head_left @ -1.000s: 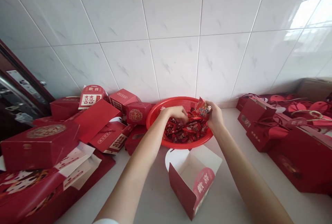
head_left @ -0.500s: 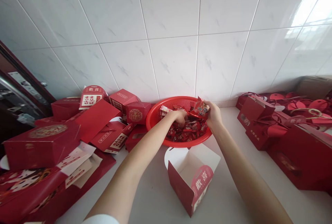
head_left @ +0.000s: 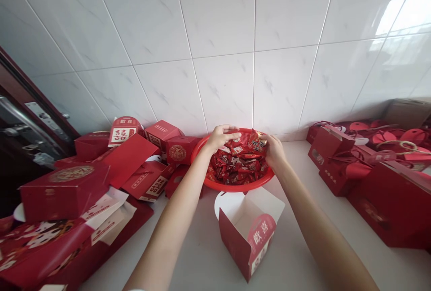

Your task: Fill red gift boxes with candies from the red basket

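A red plastic basket [head_left: 235, 187] holds a heap of small red-wrapped candies [head_left: 239, 167]. Over its back left part is my left hand [head_left: 222, 137], fingers stretched and apart, with no candy clearly in its grasp. My right hand [head_left: 275, 151], at the basket's right rim, is closed on a larger red snack packet [head_left: 256, 142] with printed characters; its fingers are partly hidden behind the packet. In front of the basket, between my forearms, stands an open red gift box [head_left: 234, 241] with a white inside and raised flaps.
Red gift boxes [head_left: 63, 187] are piled on the left, some tilted on others. More red boxes [head_left: 387, 205] with cords stand on the right. Behind the basket rises a white tiled wall [head_left: 222, 84]. A dark door-like frame [head_left: 37, 102] borders the far left.
My left hand has come up out of the candies, moving back and left, and its fingers have spread. My right hand still holds the packet in about the same place.
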